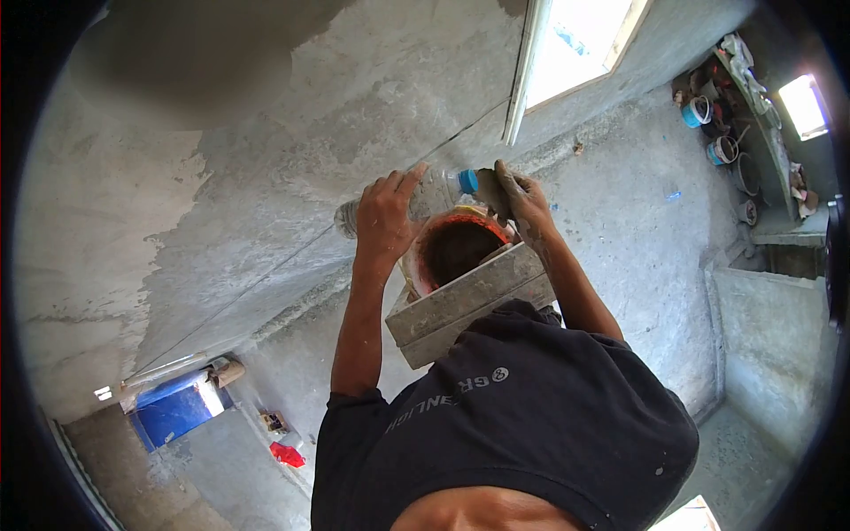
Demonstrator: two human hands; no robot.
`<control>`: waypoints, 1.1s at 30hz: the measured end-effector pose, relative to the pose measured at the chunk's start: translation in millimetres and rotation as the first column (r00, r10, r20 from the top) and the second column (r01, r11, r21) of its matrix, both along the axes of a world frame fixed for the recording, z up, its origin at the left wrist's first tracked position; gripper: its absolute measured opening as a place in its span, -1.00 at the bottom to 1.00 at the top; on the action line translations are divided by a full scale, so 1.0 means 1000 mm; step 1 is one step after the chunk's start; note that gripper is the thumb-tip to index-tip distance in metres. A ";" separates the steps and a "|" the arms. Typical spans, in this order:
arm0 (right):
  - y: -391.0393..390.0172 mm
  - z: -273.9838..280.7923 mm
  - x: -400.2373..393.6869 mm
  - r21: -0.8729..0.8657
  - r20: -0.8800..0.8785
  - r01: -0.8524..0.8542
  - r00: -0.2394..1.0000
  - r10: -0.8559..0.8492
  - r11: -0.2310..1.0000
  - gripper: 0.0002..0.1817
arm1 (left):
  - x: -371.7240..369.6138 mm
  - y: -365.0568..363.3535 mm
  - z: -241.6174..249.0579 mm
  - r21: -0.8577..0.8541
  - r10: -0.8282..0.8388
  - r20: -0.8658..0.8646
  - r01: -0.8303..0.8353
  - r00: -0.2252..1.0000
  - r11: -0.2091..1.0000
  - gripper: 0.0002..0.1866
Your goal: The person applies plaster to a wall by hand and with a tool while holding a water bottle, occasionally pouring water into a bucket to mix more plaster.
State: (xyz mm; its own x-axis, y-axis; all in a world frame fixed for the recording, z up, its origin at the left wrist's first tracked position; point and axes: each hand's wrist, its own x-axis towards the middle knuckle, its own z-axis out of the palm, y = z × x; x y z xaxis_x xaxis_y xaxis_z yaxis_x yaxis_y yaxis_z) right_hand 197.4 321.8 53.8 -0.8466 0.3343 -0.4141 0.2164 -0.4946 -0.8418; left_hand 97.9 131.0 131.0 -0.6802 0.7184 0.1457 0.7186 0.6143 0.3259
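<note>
My left hand (387, 215) is wrapped round a clear plastic bottle (431, 195), which lies nearly sideways with its blue cap (467, 181) pointing right. Close to the cap, my right hand (526, 202) grips a dark, mortar-coated tool (492, 194); its exact shape is hard to make out. Below both hands is a bucket with an orange-red inner rim (431, 245) and dark contents. A grey, cement-stained board (469, 301) lies between the bucket and my body.
A grey plastered wall (354, 133) with a damp upper patch rises in front. A window opening (575, 44) is at the top. Buckets (697, 111) stand at the far right. A blue panel (177, 411) and a red item (287, 454) are at lower left.
</note>
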 end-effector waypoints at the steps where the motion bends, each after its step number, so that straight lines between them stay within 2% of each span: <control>1: 0.000 -0.001 0.000 -0.029 0.021 -0.003 1.000 0.003 1.000 -0.50 | 0.000 0.001 0.001 -0.015 0.003 -0.002 -0.003 1.000 1.000 -0.17; 2: -0.002 0.000 -0.001 -0.032 0.019 -0.001 1.000 0.002 0.999 -0.50 | -0.001 0.001 0.002 -0.018 0.002 -0.004 -0.002 1.000 1.000 -0.17; 4: -0.006 0.001 -0.001 0.114 -0.005 -0.024 1.000 0.025 0.993 -0.52 | -0.001 0.001 0.004 -0.044 -0.010 -0.009 0.010 1.000 0.999 -0.18; 8: -0.006 -0.005 0.001 0.187 -0.068 -0.073 0.994 0.087 0.980 -0.55 | -0.001 -0.001 0.005 -0.049 -0.023 -0.035 0.021 0.999 0.999 -0.17; 11: -0.006 -0.011 0.001 0.088 0.010 -0.063 0.998 0.062 0.994 -0.58 | -0.003 -0.002 -0.001 -0.098 -0.064 -0.072 0.057 0.995 0.994 -0.19; 13: -0.007 -0.015 0.001 0.082 -0.023 -0.019 1.000 0.021 0.996 -0.61 | -0.008 -0.002 -0.007 -0.190 -0.125 -0.238 0.081 0.963 0.979 -0.23; 14: -0.006 -0.016 0.000 0.082 -0.026 -0.019 0.999 0.021 0.996 -0.61 | -0.009 -0.002 -0.008 -0.189 -0.126 -0.240 0.081 0.963 0.979 -0.23; 16: -0.005 -0.018 0.001 -0.037 -0.021 0.046 0.999 -0.046 0.998 -0.62 | -0.010 0.000 -0.006 -0.164 -0.162 -0.329 0.113 0.930 0.980 -0.51; 17: -0.005 -0.019 0.001 -0.037 -0.021 0.048 0.999 -0.049 0.998 -0.62 | -0.011 0.001 -0.006 -0.164 -0.164 -0.329 0.115 0.930 0.980 -0.51; 19: -0.001 -0.019 0.002 -0.249 -0.014 0.105 0.994 -0.112 0.963 -0.62 | -0.013 0.005 -0.004 -0.208 -0.183 -0.438 0.098 0.880 0.973 -0.56; 20: 0.000 -0.021 0.002 -0.248 -0.014 0.110 0.993 -0.117 0.962 -0.62 | -0.013 0.008 -0.002 -0.207 -0.186 -0.438 0.103 0.880 0.973 -0.56; 22: 0.003 -0.023 0.001 -0.418 0.014 0.108 0.994 -0.112 0.902 -0.62 | -0.014 0.017 0.003 -0.251 -0.210 -0.464 0.100 0.860 0.963 -0.60; 25: 0.009 -0.016 0.001 -0.504 0.022 0.150 0.987 -0.161 0.850 -0.63 | -0.017 0.034 0.003 -0.246 -0.249 -0.502 0.139 0.828 0.959 -0.60; 26: 0.012 -0.016 0.002 -0.501 0.022 0.161 0.984 -0.174 0.850 -0.63 | -0.017 0.041 0.003 -0.243 -0.258 -0.502 0.152 0.825 0.958 -0.60; 28: 0.018 -0.016 0.002 -0.526 0.005 0.203 0.972 -0.236 0.826 -0.65 | -0.020 0.055 0.004 -0.211 -0.293 -0.504 0.213 0.812 0.954 -0.45; 33: 0.034 -0.017 0.013 -0.548 -0.093 0.220 0.943 -0.320 0.807 -0.66 | -0.020 0.087 0.003 -0.186 -0.350 -0.527 0.297 0.774 0.937 -0.48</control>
State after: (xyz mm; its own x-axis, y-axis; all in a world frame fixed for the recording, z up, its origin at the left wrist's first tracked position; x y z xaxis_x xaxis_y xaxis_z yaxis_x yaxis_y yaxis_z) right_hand 210.0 355.6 37.2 -0.8283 0.3350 -0.4491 -0.1154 -0.8864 -0.4484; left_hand 78.1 218.2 133.6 -0.2322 0.9093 0.3453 0.9209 0.3198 -0.2229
